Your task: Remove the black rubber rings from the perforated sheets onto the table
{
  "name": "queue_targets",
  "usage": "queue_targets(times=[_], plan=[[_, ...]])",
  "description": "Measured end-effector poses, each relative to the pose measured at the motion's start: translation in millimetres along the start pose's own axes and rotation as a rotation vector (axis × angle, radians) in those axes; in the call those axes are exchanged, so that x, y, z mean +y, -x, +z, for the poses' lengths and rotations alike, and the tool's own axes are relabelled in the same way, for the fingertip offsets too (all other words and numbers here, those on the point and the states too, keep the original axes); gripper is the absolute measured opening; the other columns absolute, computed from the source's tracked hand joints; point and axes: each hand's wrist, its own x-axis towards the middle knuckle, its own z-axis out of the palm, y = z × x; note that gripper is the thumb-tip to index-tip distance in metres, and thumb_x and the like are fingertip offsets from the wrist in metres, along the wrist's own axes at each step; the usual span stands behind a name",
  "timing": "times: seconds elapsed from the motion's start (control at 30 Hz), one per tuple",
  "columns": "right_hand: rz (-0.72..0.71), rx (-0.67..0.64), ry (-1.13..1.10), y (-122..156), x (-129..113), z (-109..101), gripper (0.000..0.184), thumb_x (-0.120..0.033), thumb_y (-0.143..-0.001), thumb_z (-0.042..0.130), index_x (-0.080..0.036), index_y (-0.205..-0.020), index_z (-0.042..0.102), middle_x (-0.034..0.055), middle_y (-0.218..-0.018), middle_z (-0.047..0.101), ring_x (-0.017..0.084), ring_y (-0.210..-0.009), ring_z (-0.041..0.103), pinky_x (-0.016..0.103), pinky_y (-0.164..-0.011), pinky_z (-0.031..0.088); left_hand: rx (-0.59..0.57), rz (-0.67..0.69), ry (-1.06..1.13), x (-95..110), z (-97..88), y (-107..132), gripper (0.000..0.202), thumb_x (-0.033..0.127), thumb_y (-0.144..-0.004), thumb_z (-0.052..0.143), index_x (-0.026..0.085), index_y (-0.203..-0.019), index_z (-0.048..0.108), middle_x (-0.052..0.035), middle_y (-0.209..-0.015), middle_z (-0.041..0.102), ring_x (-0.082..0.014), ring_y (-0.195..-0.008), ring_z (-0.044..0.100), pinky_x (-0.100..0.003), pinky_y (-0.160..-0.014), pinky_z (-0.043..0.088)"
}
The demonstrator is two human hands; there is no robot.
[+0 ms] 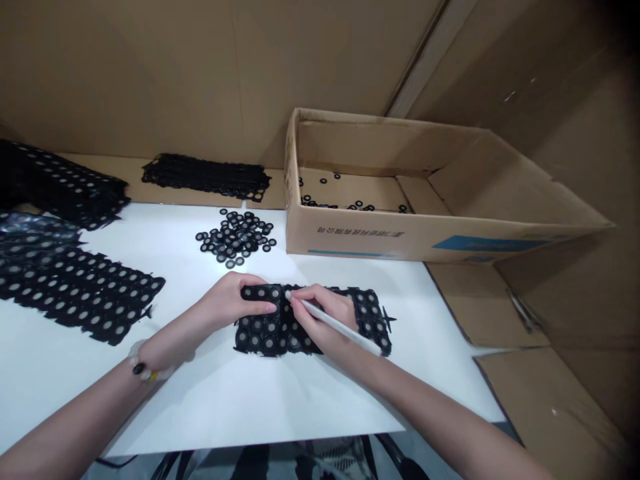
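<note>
Two hands work on one black rubber ring sheet: the left hand lies open, pinning it down, while the right hand grips a white pen, its tip on the sheet.

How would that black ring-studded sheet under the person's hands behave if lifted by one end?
The black sheet would probably droop, since it looks thin and lies flat. Its ragged, cut-away edges suggest it could tear or snag. It probably weighs little, though the picture cannot confirm that.
</note>
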Motion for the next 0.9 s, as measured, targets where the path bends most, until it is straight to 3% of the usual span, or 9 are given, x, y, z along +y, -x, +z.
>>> queue_targets(times=[0.23, 0.53, 0.73, 0.9], plan=[[0.006, -0.002, -0.064, 2, -11, -7, 0.009, -0.017, -0.081, 0.059, -0.018, -0.074, 0.063, 0.0016, -0.066, 0.069, 0.014, -0.055, 0.063, 0.023, -0.052, 0.047, -0.128, 0.023, -0.251, -1, -3.6, 8, 0.028, 0.038, -0.074, 0.064, 0.014, -0.059, 0.058, 0.0036, -0.057, 0.053, -0.0126, -0.058, 0.047, -0.021, -0.053, 0.034], [0.003, -0.169, -0.044, 7, -10, -2, 0.011, -0.012, -0.079, 0.057, -0.017, -0.072, 0.063, -0.0012, -0.059, 0.063, 0.01, -0.05, 0.056, 0.019, -0.051, 0.041, -0.226, 0.03, -0.274, 3, -12.6, 10, 0.027, 0.039, -0.07, 0.067, 0.015, -0.063, 0.057, 0.0043, -0.059, 0.05, -0.0115, -0.057, 0.044, -0.019, -0.051, 0.032], [0.012, -0.183, -0.032, 7, -8, -1, 0.011, -0.013, -0.081, 0.057, -0.018, -0.074, 0.064, -0.0019, -0.06, 0.063, 0.009, -0.051, 0.057, 0.018, -0.052, 0.041, -0.149, 0.015, -0.196, -3, -9.3, 7, 0.026, 0.038, -0.073, 0.064, 0.014, -0.065, 0.061, 0.0036, -0.058, 0.053, -0.0126, -0.058, 0.047, -0.02, -0.053, 0.035], [0.022, -0.184, -0.016, 5, -9, -3, 0.012, -0.016, -0.082, 0.056, -0.019, -0.074, 0.064, -0.0016, -0.06, 0.063, 0.01, -0.051, 0.058, 0.019, -0.052, 0.042, -0.115, 0.013, -0.166, -7, -5.9, 6, 0.028, 0.038, -0.073, 0.065, 0.014, -0.06, 0.055, 0.004, -0.058, 0.051, -0.0117, -0.057, 0.045, -0.02, -0.052, 0.033]])
